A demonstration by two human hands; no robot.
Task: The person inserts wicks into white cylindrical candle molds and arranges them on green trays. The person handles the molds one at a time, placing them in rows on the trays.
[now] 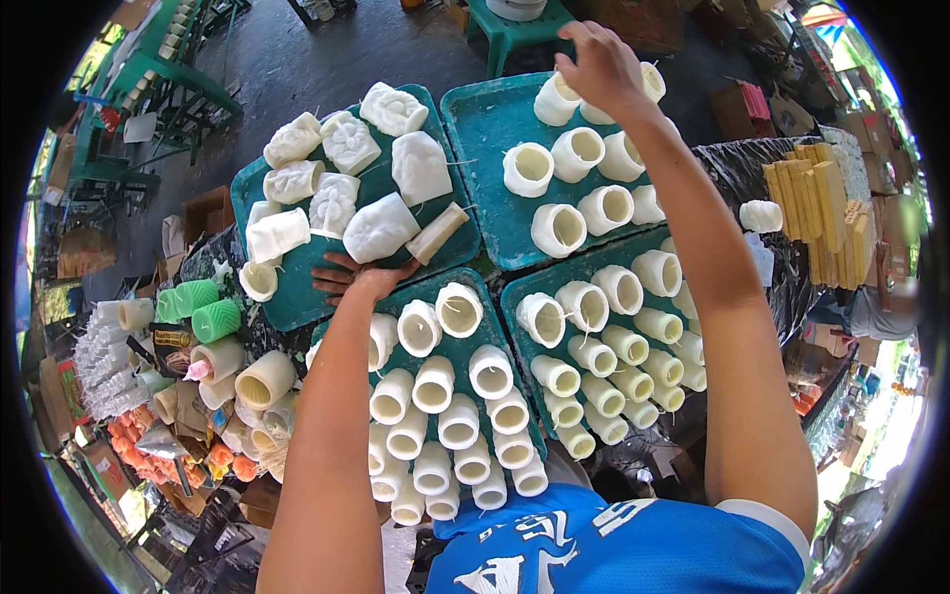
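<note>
View: head camera, looking down on four green trays.
Left hand: palm down at the near edge of the upper-left tray (242,203), fingers spread and pointing left; left hand (358,280) beside a tapered pale piece (438,234); cannot tell if anything is pinched.
Right hand: right hand (604,67) over the far edge of the upper-right tray (475,109), fingers bent, pointing left; contact and grip cannot be told.
Nearest cylinder: white hollow cylinder (554,103) by the right hand, far edge of that tray; mouth up, long axis roughly upright.
Tapered piece: lying at the upper-left tray's near right corner, long axis slanting from near left to far right.
Carved pieces: white carved pieces (348,144) across the upper-left tray, most on their sides, axes mixed.
Near trays: rows of white cylinders (432,384), mouths showing.
Surface: bench under black plastic (787,297); yellow bars (826,213) stacked toward its right end, green ribbed pieces (216,320) toward its left.
Room: dark floor (297,64); green stool (520,30) past the far edge; green racks (168,74) far left.
</note>
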